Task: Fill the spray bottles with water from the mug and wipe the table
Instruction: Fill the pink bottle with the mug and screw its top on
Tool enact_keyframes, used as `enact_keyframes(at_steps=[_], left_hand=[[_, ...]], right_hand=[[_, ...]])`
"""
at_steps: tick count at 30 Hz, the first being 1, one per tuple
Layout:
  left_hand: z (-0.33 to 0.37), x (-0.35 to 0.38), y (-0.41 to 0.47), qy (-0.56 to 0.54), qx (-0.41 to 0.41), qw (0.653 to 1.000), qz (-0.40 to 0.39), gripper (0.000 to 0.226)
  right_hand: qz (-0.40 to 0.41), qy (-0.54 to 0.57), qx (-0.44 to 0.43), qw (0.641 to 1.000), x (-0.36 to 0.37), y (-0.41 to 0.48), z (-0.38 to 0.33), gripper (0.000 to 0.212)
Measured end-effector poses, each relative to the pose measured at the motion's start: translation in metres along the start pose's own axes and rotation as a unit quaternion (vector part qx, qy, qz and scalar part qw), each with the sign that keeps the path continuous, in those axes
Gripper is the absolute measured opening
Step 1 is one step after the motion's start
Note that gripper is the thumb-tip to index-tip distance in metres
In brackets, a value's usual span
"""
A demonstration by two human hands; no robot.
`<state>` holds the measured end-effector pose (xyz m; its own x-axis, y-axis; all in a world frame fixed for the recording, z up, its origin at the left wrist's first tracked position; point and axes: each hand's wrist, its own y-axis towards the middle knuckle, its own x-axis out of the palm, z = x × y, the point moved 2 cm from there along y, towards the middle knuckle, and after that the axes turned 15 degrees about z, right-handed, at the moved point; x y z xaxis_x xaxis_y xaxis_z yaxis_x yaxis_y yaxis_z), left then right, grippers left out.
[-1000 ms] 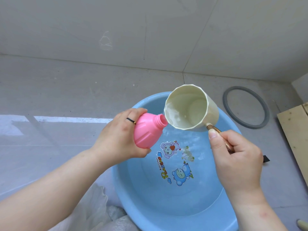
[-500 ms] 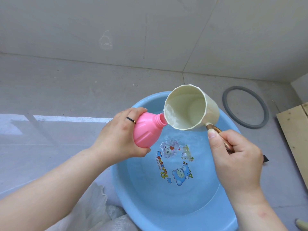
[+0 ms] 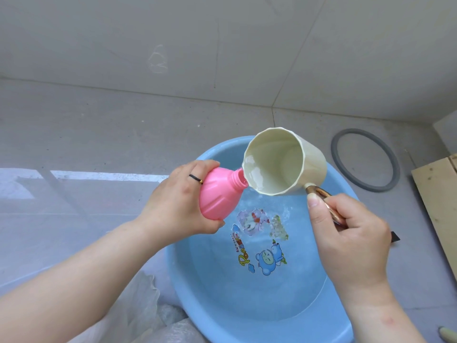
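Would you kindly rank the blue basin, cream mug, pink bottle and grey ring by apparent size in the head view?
1. blue basin
2. cream mug and grey ring: they look alike, and the mug is nearer, so unranked
3. pink bottle

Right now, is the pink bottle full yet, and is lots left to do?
Done: the pink bottle is uncapped. In hand: the left hand holds it tilted while the right hand tips the mug at its neck, over the blue basin. Left: fullness is hidden; no wiping shows.

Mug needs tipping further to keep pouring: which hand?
Probably right: the right hand grips the mug by its handle, while the left hand holds the pink spray bottle at its rim.
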<state>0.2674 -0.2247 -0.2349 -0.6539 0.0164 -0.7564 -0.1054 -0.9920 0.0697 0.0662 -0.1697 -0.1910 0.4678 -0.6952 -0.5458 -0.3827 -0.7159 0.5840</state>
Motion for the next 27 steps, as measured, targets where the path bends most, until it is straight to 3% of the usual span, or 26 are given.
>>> enact_keyframes(at_steps=[27], left_hand=[[0.0003, 0.0006, -0.0004, -0.002, -0.001, 1.0, -0.003, 0.088]], right_hand=[[0.022, -0.033, -0.07, 0.997, -0.0007, 0.0034, -0.0029, 0.045]])
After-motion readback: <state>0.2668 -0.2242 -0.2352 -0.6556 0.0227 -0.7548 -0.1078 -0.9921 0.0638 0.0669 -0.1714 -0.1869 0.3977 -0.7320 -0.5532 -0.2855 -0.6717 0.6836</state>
